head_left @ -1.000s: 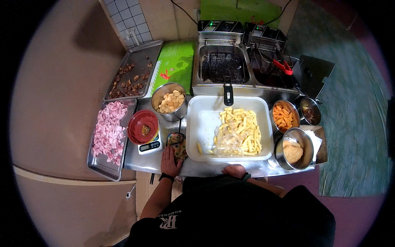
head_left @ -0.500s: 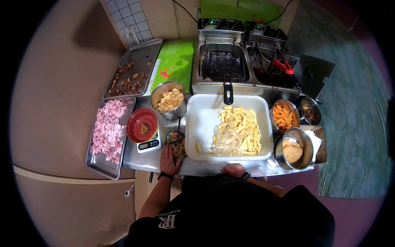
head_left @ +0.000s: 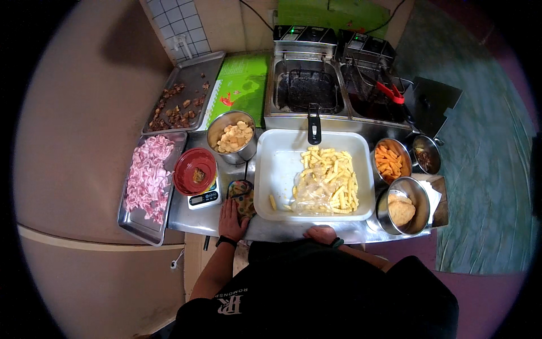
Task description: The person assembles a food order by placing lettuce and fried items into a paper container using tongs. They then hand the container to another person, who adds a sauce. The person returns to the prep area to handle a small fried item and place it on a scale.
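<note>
My left hand lies flat and open on the metal worktop, its edge against a patterned cloth pad. At the front edge of the worktop my right hand rests with its fingers folded in and nothing visible in them. Just beyond it stands a large white tub. Yellow crinkle-cut fries fill the tub's right side, with a clear plastic bag lying over some of them. Left of the pad, a red bowl with a small brown piece inside sits on a white digital scale.
Behind the tub stands a twin fryer with a black-handled basket. Trays of pink raw meat strips and browned pieces are at left. Metal pots hold nuggets, orange sticks, dark bits and breaded patties.
</note>
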A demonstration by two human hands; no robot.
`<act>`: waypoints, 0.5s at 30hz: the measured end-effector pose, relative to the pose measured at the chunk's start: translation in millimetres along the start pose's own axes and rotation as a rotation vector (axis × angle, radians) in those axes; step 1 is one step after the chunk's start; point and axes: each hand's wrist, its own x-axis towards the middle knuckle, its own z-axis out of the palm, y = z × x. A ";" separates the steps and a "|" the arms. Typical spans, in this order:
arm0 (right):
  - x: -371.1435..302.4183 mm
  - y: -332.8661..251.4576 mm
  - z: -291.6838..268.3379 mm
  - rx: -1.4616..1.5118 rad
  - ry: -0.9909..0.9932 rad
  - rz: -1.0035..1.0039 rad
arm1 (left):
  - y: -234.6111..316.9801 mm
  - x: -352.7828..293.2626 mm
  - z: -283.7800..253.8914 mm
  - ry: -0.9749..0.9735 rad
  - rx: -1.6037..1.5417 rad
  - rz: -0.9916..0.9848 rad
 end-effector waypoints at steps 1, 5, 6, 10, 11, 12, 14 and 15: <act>-3.0 4.3 6.4 0.012 0.006 0.018 | 0.3 0.4 0.2 0.005 0.003 0.006; -3.5 3.8 3.4 0.043 -0.133 0.105 | -1.0 -1.2 1.3 0.002 -0.003 -0.005; -1.5 0.8 -2.3 0.044 -0.206 0.132 | -1.2 -0.8 2.0 0.004 -0.003 -0.005; 0.8 -0.1 -5.1 0.030 -0.326 0.196 | 0.3 -0.4 1.1 -0.004 -0.009 -0.004; 3.4 -1.5 -6.8 -0.023 -0.383 0.203 | -0.5 -0.4 2.1 0.000 -0.003 -0.001; 4.8 -2.9 -8.6 -0.076 -0.440 0.210 | -1.2 -0.3 2.9 0.004 0.003 0.002; -0.2 -0.1 -3.0 -0.025 -0.344 0.189 | -1.5 -0.8 3.4 0.002 0.007 0.001; -1.9 0.8 -1.3 -0.001 -0.295 0.180 | -0.3 -0.5 1.2 -0.003 0.005 -0.001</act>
